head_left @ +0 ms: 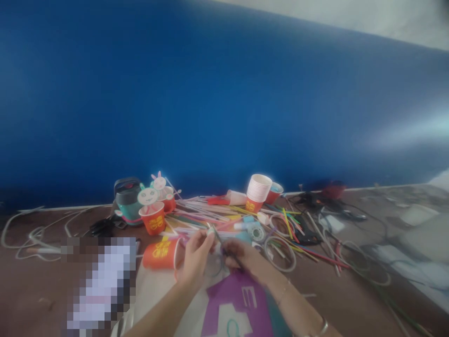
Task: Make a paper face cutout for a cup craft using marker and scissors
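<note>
My left hand (199, 250) pinches a small pale piece (211, 231), probably paper, between thumb and fingertips. Closed around dark-handled scissors (220, 241), my right hand (242, 255) holds the blades up against that piece; blur hides their exact spread. Below both hands lies a purple sheet (224, 295) with pieces cut out of it. A white scrap (231, 320) with a green outline rests on the sheet. An orange paper cup (161, 255) lies on its side just left of my left hand.
Two rabbit figures (148, 195) stand in orange cups (153, 219) beside a teal-and-grey container (129, 201). Behind my hands are scattered colored pipe cleaners (203, 208), stacked paper cups (258, 189) and a tape roll (257, 232). Loose rings (280, 252) and cables lie to the right.
</note>
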The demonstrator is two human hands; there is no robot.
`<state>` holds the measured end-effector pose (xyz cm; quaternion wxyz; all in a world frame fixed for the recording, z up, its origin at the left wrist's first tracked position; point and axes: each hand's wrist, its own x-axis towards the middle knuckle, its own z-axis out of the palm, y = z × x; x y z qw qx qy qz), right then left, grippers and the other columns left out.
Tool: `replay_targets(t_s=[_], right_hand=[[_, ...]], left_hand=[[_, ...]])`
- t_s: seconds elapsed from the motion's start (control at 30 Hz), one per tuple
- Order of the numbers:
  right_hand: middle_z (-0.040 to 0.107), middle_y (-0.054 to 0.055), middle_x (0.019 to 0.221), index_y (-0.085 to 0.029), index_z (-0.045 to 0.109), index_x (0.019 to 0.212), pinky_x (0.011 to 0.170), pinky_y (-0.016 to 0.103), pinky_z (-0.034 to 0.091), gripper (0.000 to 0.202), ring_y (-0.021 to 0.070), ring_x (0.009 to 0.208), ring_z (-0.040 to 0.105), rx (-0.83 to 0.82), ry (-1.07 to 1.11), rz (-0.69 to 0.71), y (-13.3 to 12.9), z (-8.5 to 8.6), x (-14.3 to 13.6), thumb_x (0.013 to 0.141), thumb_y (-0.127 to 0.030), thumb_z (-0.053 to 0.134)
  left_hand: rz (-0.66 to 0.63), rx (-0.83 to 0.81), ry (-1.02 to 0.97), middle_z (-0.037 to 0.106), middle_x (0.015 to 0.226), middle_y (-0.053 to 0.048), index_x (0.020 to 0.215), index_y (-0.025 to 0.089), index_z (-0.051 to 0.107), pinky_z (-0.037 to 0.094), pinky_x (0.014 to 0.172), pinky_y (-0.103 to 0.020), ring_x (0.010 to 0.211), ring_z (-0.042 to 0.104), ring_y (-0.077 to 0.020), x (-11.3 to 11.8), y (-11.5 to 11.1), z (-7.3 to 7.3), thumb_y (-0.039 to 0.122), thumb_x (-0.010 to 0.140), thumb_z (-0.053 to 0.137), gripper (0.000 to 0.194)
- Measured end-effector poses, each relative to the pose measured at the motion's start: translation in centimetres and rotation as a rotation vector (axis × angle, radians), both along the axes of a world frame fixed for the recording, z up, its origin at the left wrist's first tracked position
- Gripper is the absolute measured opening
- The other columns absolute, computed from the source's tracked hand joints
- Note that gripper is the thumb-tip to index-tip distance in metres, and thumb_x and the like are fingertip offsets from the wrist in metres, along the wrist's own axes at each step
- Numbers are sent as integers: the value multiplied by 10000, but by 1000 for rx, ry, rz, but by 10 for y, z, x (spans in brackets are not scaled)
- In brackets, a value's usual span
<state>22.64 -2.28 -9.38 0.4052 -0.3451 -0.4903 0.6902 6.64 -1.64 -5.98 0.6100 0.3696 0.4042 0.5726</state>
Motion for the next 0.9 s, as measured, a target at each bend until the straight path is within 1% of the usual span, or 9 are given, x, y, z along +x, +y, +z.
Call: replay_targets(t_s=[0.1,0.23,0.37,0.47,0.53,0.83,0.9], right_hand=[[532,-25,663,-173,617,913,478,218,350,400,72,490,428,26,-36,-36,-1,3,-1,649,-427,781],[546,-5,706,-168,632,940,485,229,348,415,82,518,425,116,-113,-53,-3,11,-2,665,-447,767],[511,-19,683,-170,615,899,464,219,329,410,77,507,406,144,-140,-49,-3,16,-3,667,-478,753],[489,-32,664,-176,583,879,437,207,306,400,61,470,377,137,-136,-38,-3,16,-5,672,-476,750],[492,-33,668,-179,573,876,432,206,303,402,57,463,364,151,-125,-58,-3,16,-6,670,-475,752],[484,-27,656,-180,599,854,435,205,291,386,68,496,337,179,-114,-108,-4,12,-10,651,-461,770],[497,-19,675,-180,603,856,441,206,293,375,68,501,336,191,-106,-98,-4,11,-10,654,-448,771]], left_hand=[[-50,-22,-7,500,553,43,660,161,554,327,507,-196,509,411,-73,0,0,-1,420,656,738,317],[-95,-46,-1,485,545,52,659,161,547,298,489,-192,492,390,-66,-1,1,-1,411,643,741,317],[-122,-59,-16,473,524,59,645,162,525,271,472,-185,471,364,-54,-2,2,2,388,637,744,314],[-139,-68,-30,467,512,63,634,164,511,262,464,-181,465,366,-51,-3,3,2,376,638,744,315],[-144,-69,-42,467,511,64,639,162,511,259,461,-179,464,365,-49,-3,3,2,373,638,745,315],[-155,-71,-92,448,472,68,607,162,500,238,449,-179,441,340,-43,-3,4,3,369,597,765,337],[-160,-79,-85,450,473,68,610,164,500,238,448,-180,440,346,-44,-3,4,3,369,599,763,334]])
